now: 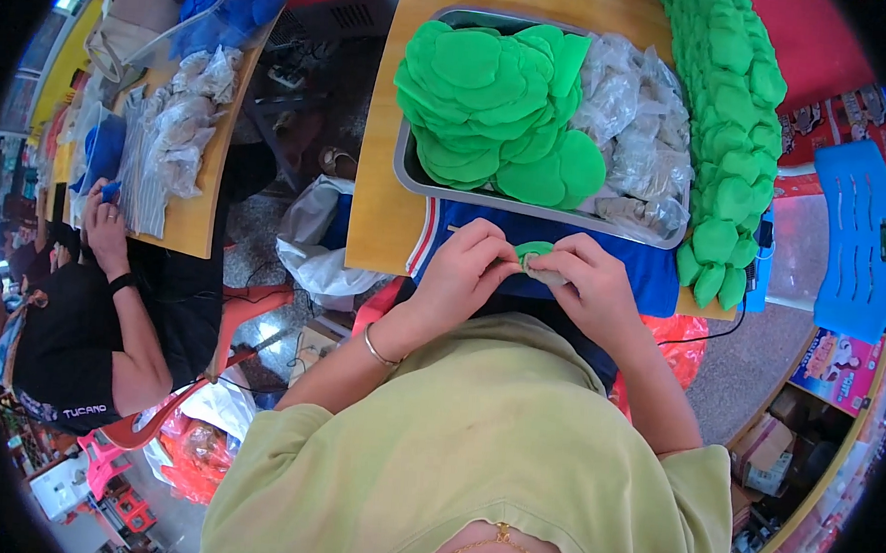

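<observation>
Close in front of my body, my left hand (468,270) and my right hand (591,287) meet fingertip to fingertip. Between them they pinch a small green sheet (536,249) wrapped partly round a greyish-beige lump (546,275); the fingers hide much of both. Just beyond stands a grey metal tray (406,164). Thin round green sheets (469,63) are piled in its left part. Clear plastic bags (632,116) with greyish contents fill its right part. Along the table's right side, green folded pieces (727,121) lie overlapping in a long bank.
The tray sits on a wooden table (381,223), with blue cloth (466,218) at its front edge. At the left, a co-worker's hand (105,224) touches blue material beside a second table with clear bags (186,113). A blue slotted panel (856,238) stands at the right.
</observation>
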Action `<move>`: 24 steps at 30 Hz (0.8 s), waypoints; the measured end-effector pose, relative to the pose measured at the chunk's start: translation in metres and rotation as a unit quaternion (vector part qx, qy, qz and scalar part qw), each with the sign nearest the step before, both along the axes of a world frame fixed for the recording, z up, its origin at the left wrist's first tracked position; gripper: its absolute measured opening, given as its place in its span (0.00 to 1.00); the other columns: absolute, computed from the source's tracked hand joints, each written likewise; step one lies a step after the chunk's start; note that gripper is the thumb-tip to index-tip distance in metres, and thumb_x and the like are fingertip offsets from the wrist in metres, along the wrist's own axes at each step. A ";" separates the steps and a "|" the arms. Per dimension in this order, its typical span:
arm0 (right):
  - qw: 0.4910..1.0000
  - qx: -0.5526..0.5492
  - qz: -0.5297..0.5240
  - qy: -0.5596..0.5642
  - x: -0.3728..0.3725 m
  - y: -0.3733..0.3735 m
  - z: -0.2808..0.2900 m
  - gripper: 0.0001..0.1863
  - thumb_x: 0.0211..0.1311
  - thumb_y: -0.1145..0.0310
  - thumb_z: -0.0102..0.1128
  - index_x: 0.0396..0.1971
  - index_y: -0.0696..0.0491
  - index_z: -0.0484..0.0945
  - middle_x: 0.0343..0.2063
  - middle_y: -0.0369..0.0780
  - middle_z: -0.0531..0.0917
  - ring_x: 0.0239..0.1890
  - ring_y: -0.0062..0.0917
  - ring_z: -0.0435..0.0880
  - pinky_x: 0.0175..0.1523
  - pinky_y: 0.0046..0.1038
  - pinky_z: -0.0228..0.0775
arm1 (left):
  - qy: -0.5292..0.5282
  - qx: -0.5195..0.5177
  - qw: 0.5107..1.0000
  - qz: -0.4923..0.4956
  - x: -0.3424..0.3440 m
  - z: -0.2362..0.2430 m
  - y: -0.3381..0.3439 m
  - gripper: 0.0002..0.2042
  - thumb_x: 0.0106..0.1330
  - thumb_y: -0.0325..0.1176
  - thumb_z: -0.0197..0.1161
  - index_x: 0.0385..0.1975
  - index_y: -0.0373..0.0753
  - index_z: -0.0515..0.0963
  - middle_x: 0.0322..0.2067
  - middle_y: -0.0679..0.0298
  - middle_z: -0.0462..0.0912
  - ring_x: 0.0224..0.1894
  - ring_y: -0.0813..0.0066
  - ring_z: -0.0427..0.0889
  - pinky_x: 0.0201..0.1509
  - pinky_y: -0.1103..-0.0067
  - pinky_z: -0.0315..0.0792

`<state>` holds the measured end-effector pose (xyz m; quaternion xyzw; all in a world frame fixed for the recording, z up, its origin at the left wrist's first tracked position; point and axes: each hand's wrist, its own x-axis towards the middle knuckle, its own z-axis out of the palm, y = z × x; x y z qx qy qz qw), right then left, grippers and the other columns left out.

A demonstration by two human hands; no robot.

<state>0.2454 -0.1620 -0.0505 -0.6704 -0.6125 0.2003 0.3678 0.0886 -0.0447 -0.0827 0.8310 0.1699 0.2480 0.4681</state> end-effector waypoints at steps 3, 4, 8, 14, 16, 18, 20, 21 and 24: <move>0.996 -0.025 -0.008 -0.082 -0.003 0.005 0.005 0.08 0.47 0.76 0.61 0.30 0.52 0.78 0.28 0.39 0.75 0.28 0.30 0.77 0.31 0.26 0.70 | -0.044 0.040 0.998 -0.014 0.002 -0.004 0.001 0.07 0.50 0.23 0.63 0.26 0.35 0.72 0.29 0.59 0.70 0.32 0.62 0.72 0.33 0.74 0.68; 0.992 -0.031 -0.012 -0.122 -0.006 0.007 0.007 0.08 0.46 0.76 0.61 0.30 0.52 0.78 0.27 0.38 0.75 0.28 0.30 0.77 0.31 0.27 0.70 | -0.044 0.039 0.998 -0.014 0.001 -0.005 0.001 0.07 0.50 0.23 0.63 0.26 0.35 0.72 0.29 0.59 0.70 0.32 0.62 0.72 0.33 0.74 0.68; 0.982 -0.028 -0.016 -0.186 -0.010 0.013 0.007 0.07 0.46 0.76 0.61 0.28 0.53 0.77 0.26 0.38 0.76 0.27 0.30 0.77 0.31 0.26 0.70 | -0.053 0.045 0.997 -0.015 0.002 -0.009 0.002 0.08 0.49 0.21 0.65 0.28 0.34 0.73 0.30 0.59 0.72 0.32 0.65 0.73 0.34 0.77 0.68; 0.998 -0.061 0.019 -0.018 0.000 0.013 0.014 0.07 0.46 0.74 0.61 0.28 0.54 0.76 0.27 0.38 0.79 0.30 0.31 0.78 0.33 0.27 0.71 | -0.056 0.027 0.998 0.002 -0.001 -0.011 0.002 0.08 0.49 0.22 0.64 0.26 0.34 0.72 0.30 0.59 0.71 0.32 0.64 0.72 0.33 0.76 0.68; 0.996 -0.039 0.019 -0.072 -0.001 0.011 0.012 0.07 0.46 0.74 0.61 0.28 0.54 0.76 0.26 0.38 0.79 0.30 0.31 0.78 0.33 0.28 0.71 | -0.066 0.027 0.997 0.004 0.000 -0.010 0.001 0.07 0.50 0.23 0.64 0.26 0.34 0.72 0.29 0.59 0.71 0.31 0.63 0.72 0.33 0.75 0.68; 0.992 -0.015 0.022 -0.125 -0.003 0.011 0.012 0.07 0.47 0.73 0.61 0.28 0.54 0.76 0.26 0.38 0.79 0.30 0.31 0.78 0.33 0.28 0.71 | -0.068 0.033 0.997 -0.001 0.000 -0.011 0.002 0.08 0.49 0.23 0.64 0.25 0.34 0.72 0.29 0.59 0.71 0.31 0.63 0.72 0.33 0.75 0.68; 0.977 -0.051 0.011 -0.208 -0.007 0.012 0.016 0.06 0.48 0.73 0.60 0.28 0.54 0.76 0.27 0.38 0.80 0.30 0.31 0.79 0.34 0.27 0.71 | -0.075 0.041 0.996 -0.002 0.001 -0.012 0.002 0.08 0.49 0.23 0.64 0.26 0.34 0.72 0.29 0.59 0.71 0.31 0.63 0.72 0.33 0.74 0.68; 0.977 -0.051 0.010 -0.208 -0.008 0.012 0.017 0.06 0.48 0.73 0.60 0.28 0.54 0.76 0.27 0.38 0.80 0.30 0.31 0.79 0.34 0.27 0.71 | -0.082 0.049 0.995 -0.002 0.001 -0.012 0.002 0.08 0.48 0.23 0.65 0.26 0.35 0.72 0.29 0.59 0.71 0.31 0.63 0.72 0.33 0.74 0.68; 0.968 -0.064 0.015 -0.243 -0.008 0.016 0.018 0.06 0.48 0.72 0.60 0.29 0.54 0.76 0.28 0.38 0.80 0.31 0.30 0.79 0.33 0.27 0.72 | -0.076 0.044 0.996 0.012 0.000 -0.013 0.002 0.08 0.48 0.23 0.65 0.26 0.35 0.72 0.29 0.59 0.71 0.31 0.63 0.72 0.33 0.75 0.67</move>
